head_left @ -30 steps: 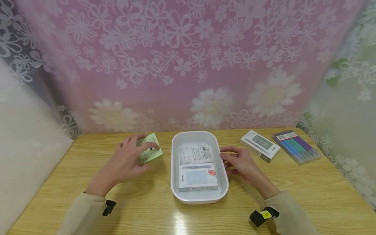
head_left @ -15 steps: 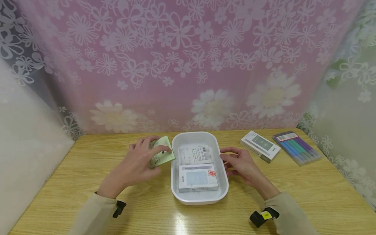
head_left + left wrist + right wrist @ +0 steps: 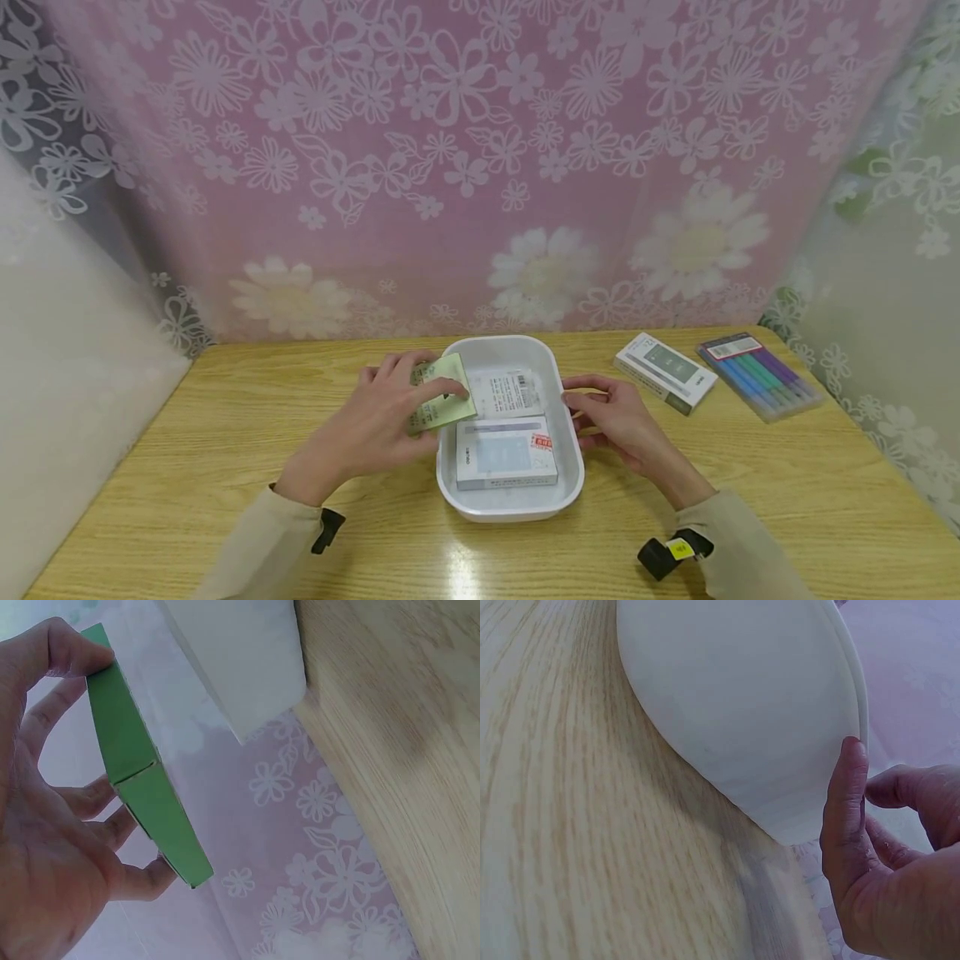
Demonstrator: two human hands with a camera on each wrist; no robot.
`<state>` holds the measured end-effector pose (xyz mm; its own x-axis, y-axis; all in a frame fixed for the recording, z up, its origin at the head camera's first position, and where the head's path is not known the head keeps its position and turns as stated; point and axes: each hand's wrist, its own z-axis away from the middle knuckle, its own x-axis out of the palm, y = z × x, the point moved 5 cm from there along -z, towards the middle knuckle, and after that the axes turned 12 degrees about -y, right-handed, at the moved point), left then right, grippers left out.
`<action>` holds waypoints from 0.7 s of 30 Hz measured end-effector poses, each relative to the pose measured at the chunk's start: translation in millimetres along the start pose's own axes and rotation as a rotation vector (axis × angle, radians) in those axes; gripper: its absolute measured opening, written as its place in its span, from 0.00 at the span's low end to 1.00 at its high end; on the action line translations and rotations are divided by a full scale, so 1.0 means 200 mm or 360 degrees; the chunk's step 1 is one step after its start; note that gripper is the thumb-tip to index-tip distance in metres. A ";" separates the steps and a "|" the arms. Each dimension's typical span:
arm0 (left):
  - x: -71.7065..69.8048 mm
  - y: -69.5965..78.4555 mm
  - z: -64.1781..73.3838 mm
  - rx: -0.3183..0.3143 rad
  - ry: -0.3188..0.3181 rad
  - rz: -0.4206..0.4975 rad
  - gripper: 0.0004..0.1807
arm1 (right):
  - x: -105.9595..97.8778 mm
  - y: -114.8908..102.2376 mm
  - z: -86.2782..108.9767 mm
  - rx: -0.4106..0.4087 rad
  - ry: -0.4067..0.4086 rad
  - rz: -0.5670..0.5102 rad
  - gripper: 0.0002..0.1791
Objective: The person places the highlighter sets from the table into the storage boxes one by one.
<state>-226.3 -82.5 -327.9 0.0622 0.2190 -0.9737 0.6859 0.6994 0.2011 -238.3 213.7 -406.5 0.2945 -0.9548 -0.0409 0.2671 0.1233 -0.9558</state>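
My left hand holds a flat green box by its edges, fingers spread across it. The box, with dark print on its pale green face, is tilted and overlaps the left side of the white plastic tray. In the left wrist view the plain green sides of the box show between thumb and fingers. At the tray's right side, my right hand pinches the rim, one digit along the outer wall. Inside the tray lie a white box at the front and a printed white packet behind it.
Right of the tray, a white and grey-green box lies on the wooden table. Beside it is a clear pack of coloured pens. A pink flowered curtain hangs along the table's back edge.
My left hand has carried the green box rightward, from left of the tray to over its left rim. The right hand and the tray have stayed in place.
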 end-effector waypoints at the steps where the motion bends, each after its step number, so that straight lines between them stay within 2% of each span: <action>1: 0.00 0.01 -0.01 0.0004 -0.0004 0.0002 0.29 | 0.00 0.00 0.00 0.0001 0.0000 0.0000 0.28; 15: 0.03 0.10 -0.10 0.0066 -0.0074 0.0012 0.29 | -0.01 0.00 -0.01 -0.0013 0.0006 0.0000 0.27; 21: 0.04 0.15 -0.13 0.0128 -0.0089 0.0021 0.30 | -0.01 0.01 -0.01 -0.0006 0.0003 0.0006 0.27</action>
<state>-224.1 -41.5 -327.1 0.1105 0.1882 -0.9759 0.7406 0.6392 0.2071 -239.4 214.7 -407.8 0.2938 -0.9548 -0.0449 0.2624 0.1258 -0.9567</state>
